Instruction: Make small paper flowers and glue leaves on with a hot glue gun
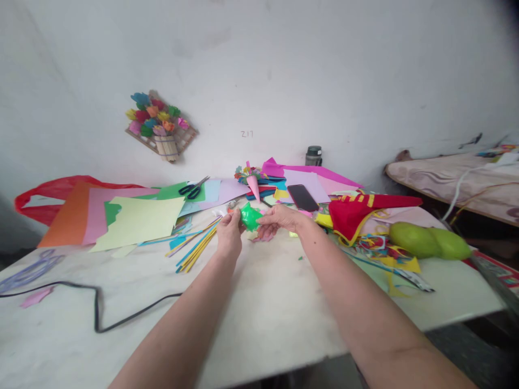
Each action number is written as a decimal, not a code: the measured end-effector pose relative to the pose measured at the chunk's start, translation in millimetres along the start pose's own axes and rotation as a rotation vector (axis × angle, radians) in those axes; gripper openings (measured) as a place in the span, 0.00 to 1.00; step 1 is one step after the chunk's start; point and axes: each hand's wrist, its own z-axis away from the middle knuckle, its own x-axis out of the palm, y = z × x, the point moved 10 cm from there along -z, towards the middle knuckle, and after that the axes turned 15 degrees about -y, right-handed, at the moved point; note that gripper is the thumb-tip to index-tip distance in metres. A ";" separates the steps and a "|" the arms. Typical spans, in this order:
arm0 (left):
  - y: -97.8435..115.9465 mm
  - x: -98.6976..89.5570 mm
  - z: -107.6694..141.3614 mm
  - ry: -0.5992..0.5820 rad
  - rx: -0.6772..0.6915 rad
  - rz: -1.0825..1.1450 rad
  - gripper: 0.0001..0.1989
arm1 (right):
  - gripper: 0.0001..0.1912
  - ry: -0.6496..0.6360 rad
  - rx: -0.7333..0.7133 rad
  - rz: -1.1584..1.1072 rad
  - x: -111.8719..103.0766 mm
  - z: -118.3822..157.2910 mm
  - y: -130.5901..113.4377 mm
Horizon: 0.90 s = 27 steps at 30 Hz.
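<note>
Over the middle of the table, my left hand (230,231) and my right hand (281,220) come together around a shiny green crumpled piece (250,216), paper or plastic film, I cannot tell which. My left fingers pinch its left edge. The right hand has its fingers closed at the other side. A bundle of thin yellow and blue sticks (200,246) lies on the table just left of my left hand. Behind the hands is a pink paper cone (253,186) topped with colourful paper bits. Small pink scraps (265,236) lie under the right hand.
Coloured paper sheets (140,221) spread at the left, with dark-handled scissors (194,189) on them. A phone (303,198) lies behind my right hand. Red fabric with yellow trim (352,216) and green fruit (413,239) are at right. A black cable (97,308) crosses the near left.
</note>
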 end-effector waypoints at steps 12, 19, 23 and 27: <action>-0.2 4.6 1.7 -0.115 -0.042 -0.066 0.14 | 0.17 0.143 -0.034 -0.074 -18.6 -6.2 11.7; 6.8 16.7 1.3 -0.216 -0.015 0.008 0.11 | 0.17 0.105 -0.120 -0.032 -16.4 -6.3 7.0; 14.0 35.6 5.7 -0.311 0.007 0.079 0.14 | 0.17 0.029 -0.150 -0.083 -5.7 -7.3 4.0; 15.9 43.8 8.8 -0.333 0.009 0.075 0.14 | 0.16 0.000 -0.163 -0.116 2.6 -11.3 1.4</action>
